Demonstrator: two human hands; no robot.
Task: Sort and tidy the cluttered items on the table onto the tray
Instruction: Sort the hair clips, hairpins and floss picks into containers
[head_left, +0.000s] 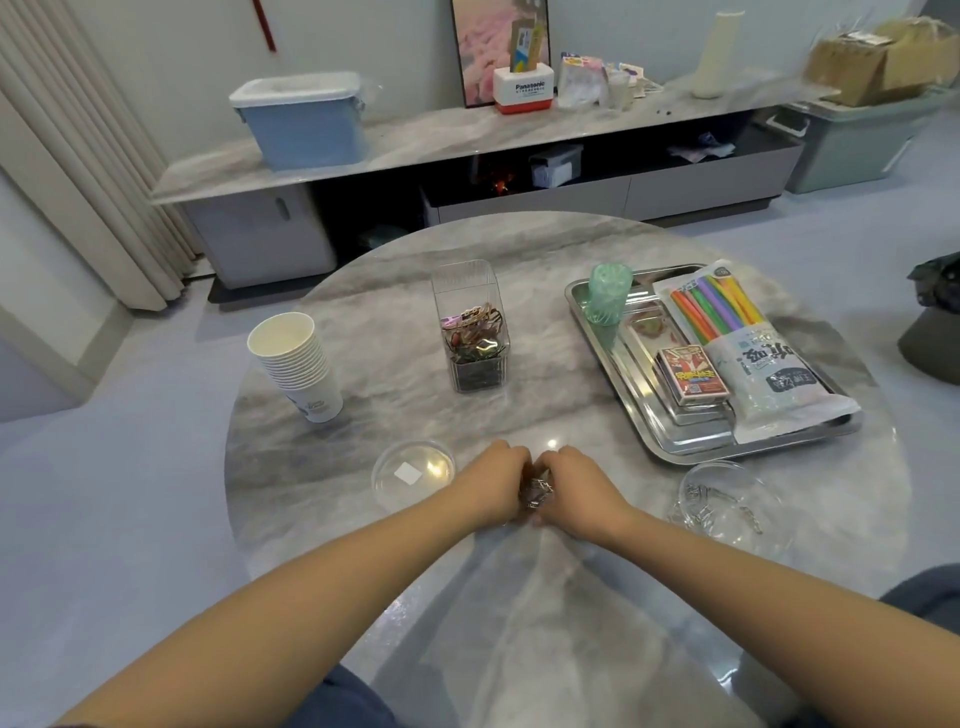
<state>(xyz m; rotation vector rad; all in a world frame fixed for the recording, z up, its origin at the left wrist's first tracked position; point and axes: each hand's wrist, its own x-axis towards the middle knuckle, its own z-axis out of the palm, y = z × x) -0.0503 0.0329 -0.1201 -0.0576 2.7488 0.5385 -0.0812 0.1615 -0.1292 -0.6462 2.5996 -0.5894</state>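
Grey-veined marble formed the round table (363, 322) that filled the middle of the frame. At lower centre the left hand (496, 480) and the right hand (576, 486) met knuckle to knuckle, fingers of both curled around a small heap of metal clips (535, 491) held between them on the tabletop. Just left of the hands lay a clear round lid (413, 475); to the lower right sat a clear round bowl (737, 506) with a few more clips in it. The steel tray (631, 387) occupied the right of the frame, carrying a green cup (608, 293) at its far corner, a pack of coloured straws (737, 338) along its right side and a red card box (693, 375) near the middle. A tall clear container (472, 327) of mixed clips stood at centre, well apart from the tray. A stack of paper cups (298, 364) leaned at centre left.
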